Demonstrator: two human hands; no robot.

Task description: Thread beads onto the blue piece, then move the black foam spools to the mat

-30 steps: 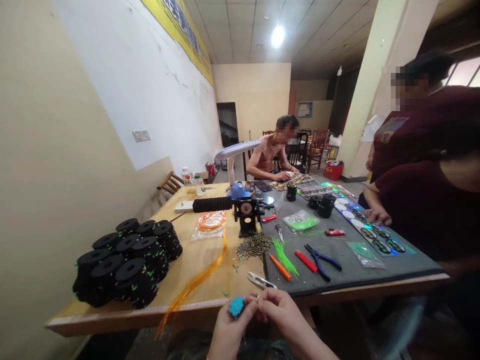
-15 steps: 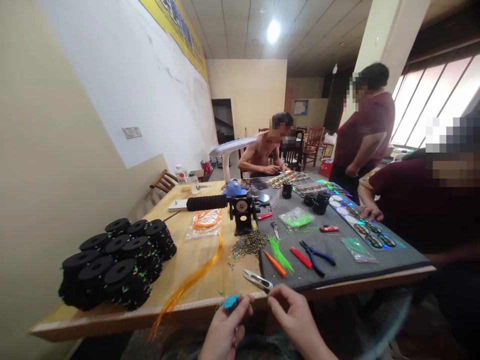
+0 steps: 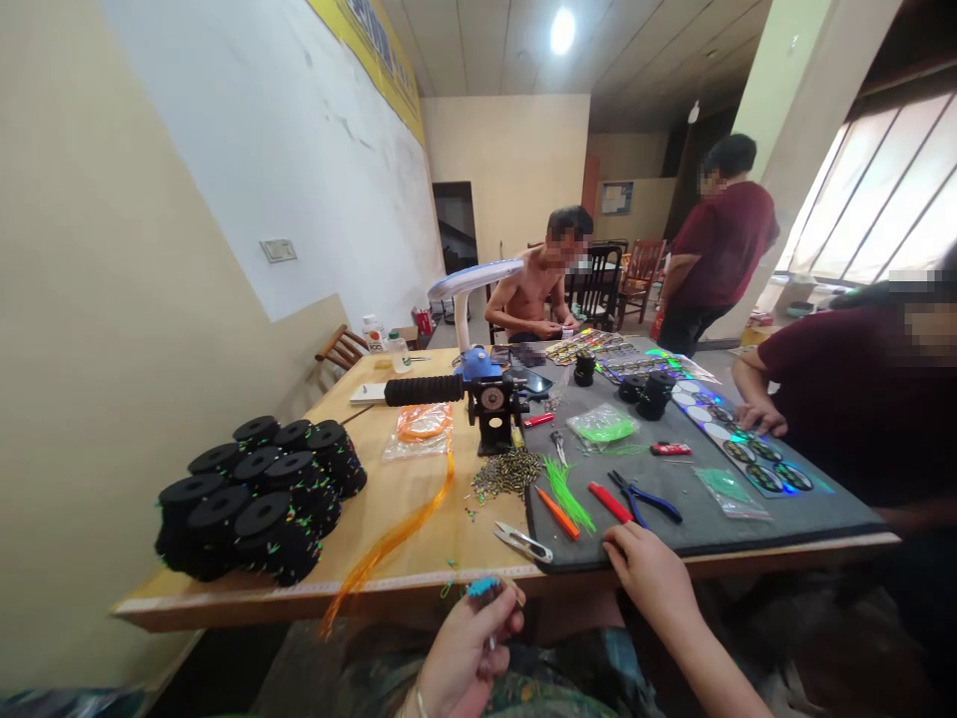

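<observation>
"What does the left hand [image 3: 470,663] hold?"

"A small blue piece [image 3: 484,586], too blurred to name, pinched in curled fingers [image 3: 502,610] at the near edge of the wooden table [image 3: 419,529]."

"And the right hand [image 3: 643,573]?"

"It holds nothing. Its fingers are slightly spread and rest on the edge of the grey mat [image 3: 807,524]."

"What lies closest to it?"

"A red tool [image 3: 609,502] and blue-handled pliers [image 3: 644,497], with thread snips [image 3: 523,541] on the table to the left."
</observation>
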